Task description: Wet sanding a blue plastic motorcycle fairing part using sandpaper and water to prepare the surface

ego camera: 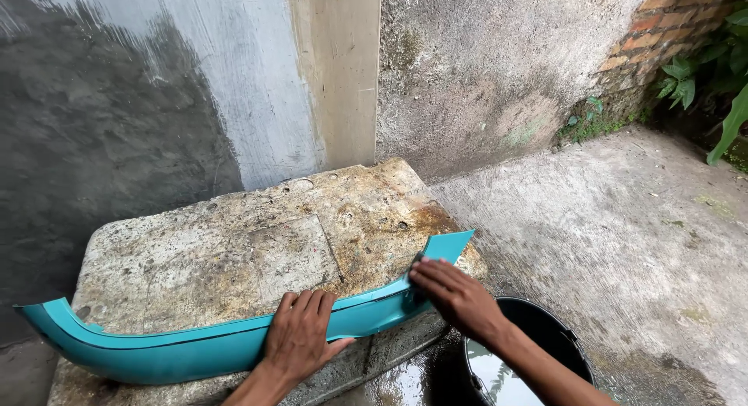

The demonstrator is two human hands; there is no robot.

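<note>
A black bucket [538,351] of water stands off the worktop's [234,250] front right corner. Along the front edge lies a curved teal plastic panel [171,351]; left hand [300,336] presses it, fingers together and flat. Right hand [452,293] holds a dark pad [418,259] against the panel's right end.

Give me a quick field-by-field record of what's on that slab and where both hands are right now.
Surface: stained, weathered concrete slab against a grey wall
Main thing: long curved teal plastic panel lying along the slab's front edge
Left hand: flat on the panel's middle, pressing it down
Right hand: on the panel near its right end, fingers over something small and dark, too hidden to identify
Nearby: black round bucket holding water, on the wet concrete floor below the right forearm
</note>
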